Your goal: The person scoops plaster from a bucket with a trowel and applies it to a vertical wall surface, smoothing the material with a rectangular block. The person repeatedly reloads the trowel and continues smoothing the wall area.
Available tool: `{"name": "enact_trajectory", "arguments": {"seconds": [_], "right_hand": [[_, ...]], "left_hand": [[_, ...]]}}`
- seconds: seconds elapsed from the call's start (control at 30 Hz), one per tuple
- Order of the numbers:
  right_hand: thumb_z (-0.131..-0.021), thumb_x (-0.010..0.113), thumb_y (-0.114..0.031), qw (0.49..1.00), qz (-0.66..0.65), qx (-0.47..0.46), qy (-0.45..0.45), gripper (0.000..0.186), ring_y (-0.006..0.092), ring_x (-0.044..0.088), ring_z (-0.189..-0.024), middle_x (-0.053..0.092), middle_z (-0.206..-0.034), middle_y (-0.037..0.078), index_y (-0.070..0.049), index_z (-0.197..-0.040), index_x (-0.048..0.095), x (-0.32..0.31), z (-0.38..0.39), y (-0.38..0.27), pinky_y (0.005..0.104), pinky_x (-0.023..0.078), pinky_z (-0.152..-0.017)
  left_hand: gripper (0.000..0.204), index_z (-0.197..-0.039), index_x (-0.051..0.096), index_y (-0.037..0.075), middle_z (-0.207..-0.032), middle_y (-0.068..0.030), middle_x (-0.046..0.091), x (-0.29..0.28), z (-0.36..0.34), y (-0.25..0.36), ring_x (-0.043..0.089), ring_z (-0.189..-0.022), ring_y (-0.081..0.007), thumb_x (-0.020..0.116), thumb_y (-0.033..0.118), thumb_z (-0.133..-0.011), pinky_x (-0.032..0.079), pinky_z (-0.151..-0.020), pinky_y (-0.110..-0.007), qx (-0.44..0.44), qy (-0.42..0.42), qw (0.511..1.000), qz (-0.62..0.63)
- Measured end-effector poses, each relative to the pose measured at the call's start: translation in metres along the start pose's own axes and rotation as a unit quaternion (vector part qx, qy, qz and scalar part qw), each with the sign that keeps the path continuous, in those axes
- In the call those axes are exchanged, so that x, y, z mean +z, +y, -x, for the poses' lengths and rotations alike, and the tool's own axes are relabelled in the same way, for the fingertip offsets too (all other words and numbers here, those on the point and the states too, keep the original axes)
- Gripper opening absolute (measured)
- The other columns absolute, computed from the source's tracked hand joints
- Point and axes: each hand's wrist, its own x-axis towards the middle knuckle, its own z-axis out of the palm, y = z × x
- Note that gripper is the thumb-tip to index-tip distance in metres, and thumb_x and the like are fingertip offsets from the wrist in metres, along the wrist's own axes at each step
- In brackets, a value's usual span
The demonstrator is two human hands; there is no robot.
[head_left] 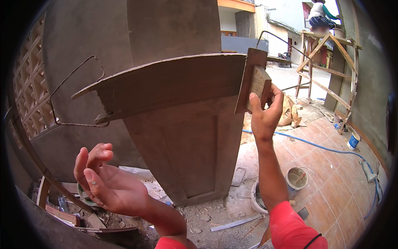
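In the head view my right hand point(265, 116) grips the wooden handle point(260, 81) of a rectangular float point(248, 62), held upright at the right end of a curved grey cement band point(174, 79). The band's left end is rough. Below it is a tapered cement panel point(186, 157) with a recessed rectangle. Bent metal rods point(54, 103) loop out around the band's ends. My left hand point(107, 182) is raised palm up at lower left, holding nothing, its fingers curved and apart.
Buckets point(297, 182), a can point(353, 141), a blue hose point(315, 145), a torn sack point(290, 118) and rubble point(207, 220) lie on the floor. A person point(321, 14) is on wooden scaffolding point(336, 72) at upper right. A lattice wall point(31, 83) stands at left.
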Motion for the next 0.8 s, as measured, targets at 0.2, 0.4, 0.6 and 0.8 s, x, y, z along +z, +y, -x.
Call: {"name": "enact_trajectory", "arguments": {"seconds": [0.2, 0.4, 0.6, 0.8], "right_hand": [[-0.082, 0.068, -0.007, 0.998, 0.037, -0.047, -0.002, 0.046, 0.039, 0.057, -0.104, 0.055, -0.109, 0.024, 0.005, -0.118, 0.043, 0.042, 0.007, -0.015, 0.0443, 0.045, -0.09], [-0.08, 0.07, -0.007, 0.973, -0.038, -0.164, -0.157, 0.049, 0.0389, 0.057, -0.099, 0.055, -0.106, 0.022, 0.004, -0.121, 0.046, 0.05, 0.054, -0.039, 0.0426, 0.046, -0.086], [-0.093, 0.061, -0.02, 0.996, -0.081, -0.025, 0.021, 0.048, 0.023, 0.056, -0.108, 0.055, -0.119, 0.018, 0.006, -0.129, 0.043, -0.016, 0.003, 0.009, 0.0347, 0.045, -0.093], [-0.091, 0.062, -0.017, 0.998, 0.017, -0.063, -0.018, 0.048, 0.0256, 0.059, -0.107, 0.059, -0.116, 0.02, 0.005, -0.129, 0.043, 0.006, -0.011, 0.007, 0.0369, 0.046, -0.093]], "left_hand": [[0.037, -0.124, 0.053, -0.004, -0.087, -0.0116, 0.066, -0.013, 0.0, 0.002, 0.058, -0.094, -0.0265, 0.04, 0.02, -0.099, 0.037, -0.097, -0.042, 0.013, -0.012, 0.999, 0.026], [0.039, -0.124, 0.051, -0.002, -0.085, -0.0125, 0.061, -0.01, 0.007, 0.003, 0.056, -0.092, -0.028, 0.035, 0.021, -0.098, 0.038, -0.091, -0.043, 0.019, -0.006, 1.0, -0.013], [0.039, -0.126, 0.05, -0.002, -0.083, -0.0122, 0.059, -0.012, 0.004, 0.005, 0.055, -0.092, -0.0283, 0.034, 0.021, -0.098, 0.039, -0.089, -0.043, 0.038, -0.024, 0.999, -0.01], [0.038, -0.124, 0.05, -0.001, -0.078, -0.0115, 0.057, -0.001, 0.009, 0.004, 0.056, -0.089, -0.0268, 0.034, 0.02, -0.097, 0.042, -0.086, -0.042, 0.036, -0.021, 0.999, -0.001]]}}
